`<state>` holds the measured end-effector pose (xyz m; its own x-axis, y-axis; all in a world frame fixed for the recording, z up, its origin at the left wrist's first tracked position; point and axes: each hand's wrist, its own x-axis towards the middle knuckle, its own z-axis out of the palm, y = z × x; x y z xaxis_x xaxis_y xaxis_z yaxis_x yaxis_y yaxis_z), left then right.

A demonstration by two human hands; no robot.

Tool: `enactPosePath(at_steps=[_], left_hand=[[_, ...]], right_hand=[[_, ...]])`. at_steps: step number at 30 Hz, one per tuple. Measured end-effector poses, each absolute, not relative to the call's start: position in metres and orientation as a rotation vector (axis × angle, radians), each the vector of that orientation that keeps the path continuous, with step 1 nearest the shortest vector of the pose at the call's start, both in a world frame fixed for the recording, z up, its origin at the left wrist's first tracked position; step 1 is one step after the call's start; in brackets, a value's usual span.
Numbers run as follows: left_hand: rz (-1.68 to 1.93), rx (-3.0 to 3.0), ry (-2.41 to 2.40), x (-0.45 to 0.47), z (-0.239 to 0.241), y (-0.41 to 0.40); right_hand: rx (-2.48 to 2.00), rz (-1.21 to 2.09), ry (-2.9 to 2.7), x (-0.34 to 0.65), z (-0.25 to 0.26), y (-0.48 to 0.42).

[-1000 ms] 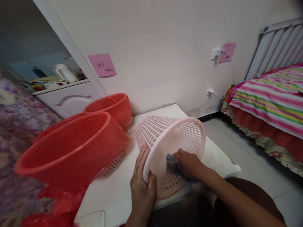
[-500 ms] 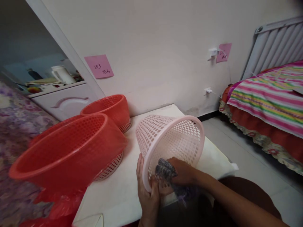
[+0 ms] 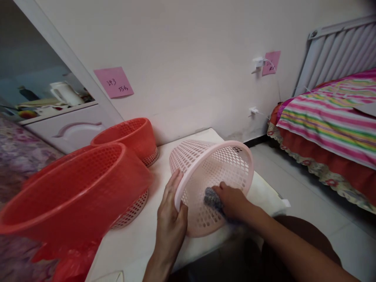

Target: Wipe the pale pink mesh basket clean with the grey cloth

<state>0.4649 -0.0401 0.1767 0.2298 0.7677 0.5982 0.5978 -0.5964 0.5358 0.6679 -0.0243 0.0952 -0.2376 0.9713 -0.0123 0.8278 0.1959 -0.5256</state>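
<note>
- Head view, nearest first: left hand (image 3: pixel 170 223) clamps the rim of the pink mesh basket (image 3: pixel 211 176), thumb inside, fingers outside.
- Right hand (image 3: pixel 232 200) is inside the basket, closed on a grey cloth (image 3: pixel 212 197) pressed to the mesh wall.
- Basket lies tipped on its side at the white table's (image 3: pixel 141 243) near edge.
- Left edge: a big red basket (image 3: pixel 73 192); a second red basket (image 3: pixel 129 135) behind it at the far edge, by the wall.

We are looking down and forward from head height, close over the white table (image 3: pixel 141 243), facing the wall (image 3: pixel 188 58); only this one view is showing the scene.
</note>
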Motion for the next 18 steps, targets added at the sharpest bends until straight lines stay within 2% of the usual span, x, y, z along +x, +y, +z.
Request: enactPosePath(at_steps=[3, 6, 11, 14, 18], left_hand=[[1.356, 2.236, 1.413, 0.471, 0.169, -0.041], [1.478, 2.018, 1.494, 0.474, 0.135, -0.047], [1.515, 1.583, 1.521, 0.476, 0.089, -0.055], [1.505, 1.636, 1.448, 0.474, 0.105, -0.056], [1.368, 1.852, 1.430, 0.464, 0.158, -0.066]], right_hand=[[-1.858, 0.489, -2.062, 0.686, 0.101, -0.015], [-1.960, 0.438, -1.956, 0.695, 0.104, -0.010], [-1.848, 0.629, -1.980, 0.677, 0.097, -0.011], [-1.520, 0.891, -2.063, 0.658, 0.097, -0.017], [-1.011, 1.266, -2.038, 0.650, 0.101, -0.018]])
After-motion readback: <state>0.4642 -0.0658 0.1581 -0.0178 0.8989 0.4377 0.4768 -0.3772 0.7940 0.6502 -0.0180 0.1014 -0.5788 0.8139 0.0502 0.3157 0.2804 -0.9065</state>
